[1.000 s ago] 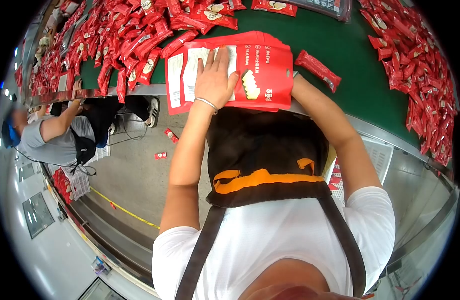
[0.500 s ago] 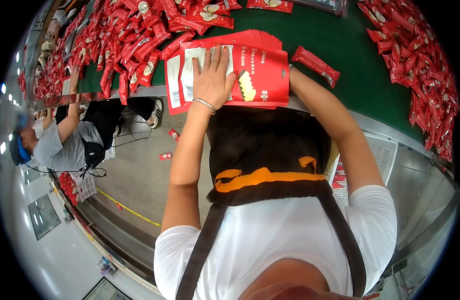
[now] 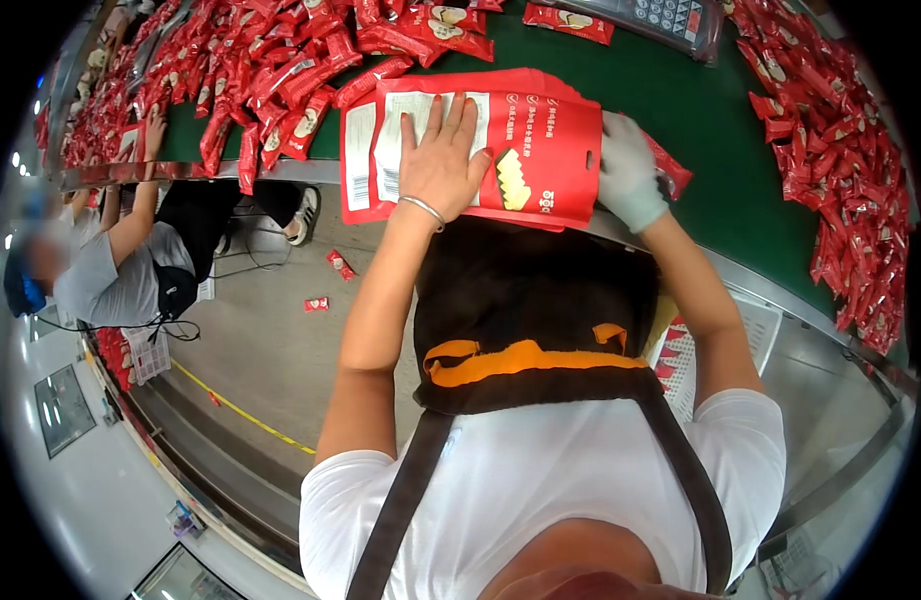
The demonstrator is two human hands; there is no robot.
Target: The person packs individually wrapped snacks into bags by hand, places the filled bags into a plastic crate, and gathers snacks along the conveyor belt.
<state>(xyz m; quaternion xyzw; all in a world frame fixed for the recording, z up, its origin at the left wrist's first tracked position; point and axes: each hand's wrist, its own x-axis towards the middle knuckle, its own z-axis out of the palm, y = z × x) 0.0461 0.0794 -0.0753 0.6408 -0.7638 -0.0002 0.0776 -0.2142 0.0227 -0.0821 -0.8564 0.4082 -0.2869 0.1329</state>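
Note:
Several flat red pouches lie stacked at the front edge of the green table (image 3: pixel 541 55), the top red pouch (image 3: pixel 571 150) showing a yellow picture and pale label panels. My left hand (image 3: pixel 443 160) rests flat on the pouch with its fingers spread. At the pouch's right end is my right hand (image 3: pixel 629 170), in a pale glove; its fingertips are partly hidden, so its grip is unclear. A red wrapped packet (image 3: pixel 673 172) lies just behind my right hand and is partly covered by it.
Heaps of red packets (image 3: pixel 261 70) lie at the left and more packets (image 3: pixel 831 150) at the right. A grey keypad device (image 3: pixel 671 15) sits at the back. A co-worker (image 3: pixel 131 265) is at the left. A white crate (image 3: pixel 756 330) stands below the table edge.
My right hand, hidden inside or beneath the pouch before, now shows in its glove at the pouch's right end. My left hand stays flat on the pouch.

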